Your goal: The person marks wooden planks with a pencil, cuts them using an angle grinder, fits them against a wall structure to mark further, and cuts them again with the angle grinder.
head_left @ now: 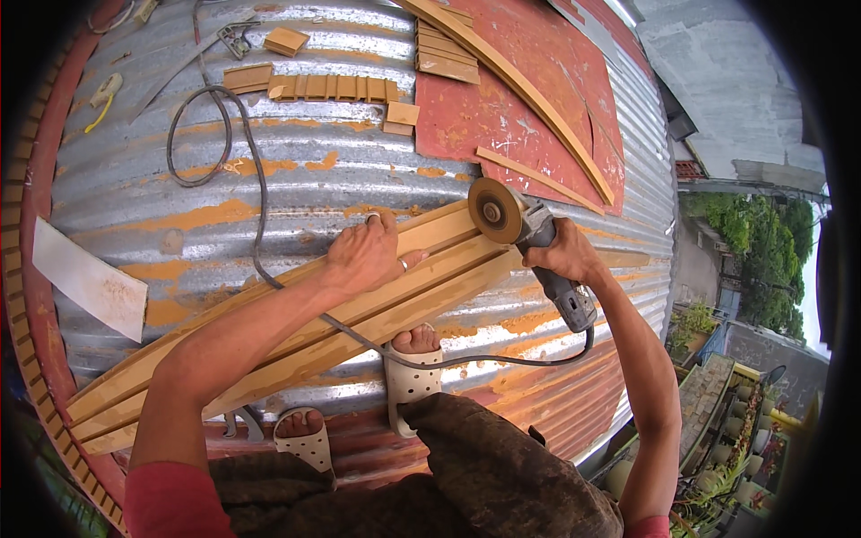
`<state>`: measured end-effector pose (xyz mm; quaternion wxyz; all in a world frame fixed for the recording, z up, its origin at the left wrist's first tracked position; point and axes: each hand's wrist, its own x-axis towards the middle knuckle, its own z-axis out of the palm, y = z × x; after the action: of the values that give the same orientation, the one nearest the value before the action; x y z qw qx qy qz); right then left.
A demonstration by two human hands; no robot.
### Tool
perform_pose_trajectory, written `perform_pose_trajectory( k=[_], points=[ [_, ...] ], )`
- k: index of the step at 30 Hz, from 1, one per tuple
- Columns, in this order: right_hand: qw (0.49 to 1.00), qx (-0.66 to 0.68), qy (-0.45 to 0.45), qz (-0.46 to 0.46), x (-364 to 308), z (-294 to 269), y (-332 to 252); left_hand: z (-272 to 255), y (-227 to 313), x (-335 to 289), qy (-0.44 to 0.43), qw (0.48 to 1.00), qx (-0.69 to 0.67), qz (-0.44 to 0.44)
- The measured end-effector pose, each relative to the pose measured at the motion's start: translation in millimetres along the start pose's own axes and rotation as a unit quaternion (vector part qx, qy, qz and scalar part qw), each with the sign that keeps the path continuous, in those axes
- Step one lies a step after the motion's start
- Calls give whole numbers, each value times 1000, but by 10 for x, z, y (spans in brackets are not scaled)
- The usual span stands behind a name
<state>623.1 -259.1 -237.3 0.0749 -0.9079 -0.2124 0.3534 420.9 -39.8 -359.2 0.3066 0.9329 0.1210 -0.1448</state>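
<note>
My right hand (569, 254) is wrapped round the body of an angle grinder (538, 235). Its round disc (495, 211) sits at the right end of a long, light-brown grooved plank (404, 278); whether it touches or spins I cannot tell. My left hand (366, 254) lies on the plank's upper side, fingers spread, pressing down a short way left of the disc. From the grinder's rear a dark power cord (448, 363) runs left across the plank and loops up over the roof sheets.
Corrugated, rust-stained metal sheets (332, 161) lie underfoot, with a red sheet (448, 121) at the far side. Short plank offcuts (332, 88), a long curved-looking strip (529, 90), a white panel (90, 278) and a tape measure (106, 90) lie about. Beyond the roof's right edge is a drop.
</note>
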Motion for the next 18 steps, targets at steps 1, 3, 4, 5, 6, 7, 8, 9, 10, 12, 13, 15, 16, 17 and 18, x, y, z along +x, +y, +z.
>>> perform_pose_trajectory(
  k=[1, 3, 4, 5, 6, 7, 8, 9, 10, 12, 13, 15, 16, 17, 18],
  points=[
    [1000, -1, 2, 1, 3, 5, 15, -5, 9, 1, 1, 1000, 0, 1],
    [1000, 1, 3, -5, 19, 21, 51, -1, 15, 9, 0, 1000, 2, 3],
    [1000, 3, 5, -11, 24, 25, 57, -1, 16, 11, -1, 1000, 4, 4],
    [1000, 2, 5, -12, 20, 25, 58, -2, 14, 15, -1, 1000, 4, 4],
    [1000, -1, 7, -8, 8, 26, 31, -6, 11, 17, -7, 1000, 3, 1],
    [1000, -4, 10, -5, 1, 26, 13, -9, 8, 17, -13, 1000, 3, -1],
    [1000, -4, 9, -6, 3, 26, 6, -6, 5, 15, -13, 1000, 3, -2],
    [1000, 6, 6, -13, 1, 25, 2, 2, 3, 15, -10, 1000, 2, 0],
    [1000, 16, 3, -21, 0, 23, -2, 9, 0, 13, -6, 1000, 2, 3],
    [1000, 8, 6, -14, -3, 22, -15, 24, -1, 9, 2, 1000, 3, 3],
    [1000, 1, 8, -8, -3, 23, -17, 31, -1, 7, 9, 1000, 3, 4],
    [1000, -3, 8, 0, 8, 37, 0, 37, -5, 4, 13, 1000, 10, 7],
    [1000, -6, 9, 8, 13, 43, 8, 39, -6, 3, 17, 1000, 16, 9],
    [1000, -6, 8, 8, 11, 50, 10, 40, -6, 2, 17, 1000, 16, 8],
    [1000, 5, 12, 7, 3, 55, 11, 42, -5, 2, 20, 1000, 18, 11]
  ],
)
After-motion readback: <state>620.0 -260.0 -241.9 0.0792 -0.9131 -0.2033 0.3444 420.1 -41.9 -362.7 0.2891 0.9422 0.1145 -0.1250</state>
